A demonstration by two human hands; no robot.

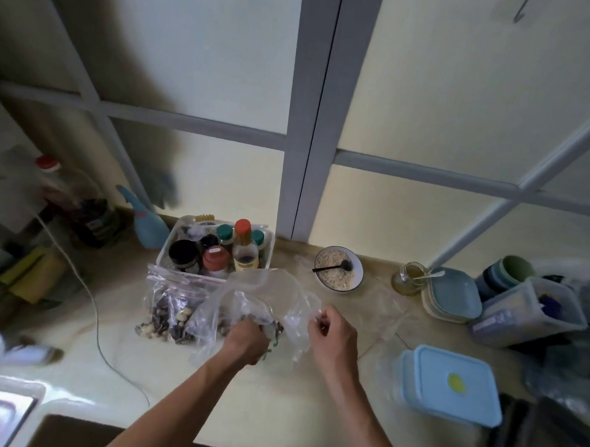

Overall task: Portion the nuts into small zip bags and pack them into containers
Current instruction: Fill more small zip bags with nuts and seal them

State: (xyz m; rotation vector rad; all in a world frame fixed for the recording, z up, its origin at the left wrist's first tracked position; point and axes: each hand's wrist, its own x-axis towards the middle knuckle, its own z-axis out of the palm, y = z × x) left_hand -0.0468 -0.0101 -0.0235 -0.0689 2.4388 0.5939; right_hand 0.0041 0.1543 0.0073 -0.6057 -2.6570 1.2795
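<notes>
Your left hand (246, 339) reaches into the mouth of a crumpled clear plastic bag (266, 299) on the pale yellow countertop (179, 370), fingers curled around a clump of dark mixed nuts (269, 323), while your right hand (333, 329) pinches the bag's right edge and holds it open. Just left, touching it, stands a large clear zip bag of mixed nuts (170, 305). A lidded light blue plastic container (449, 382) sits well apart at your right.
</notes>
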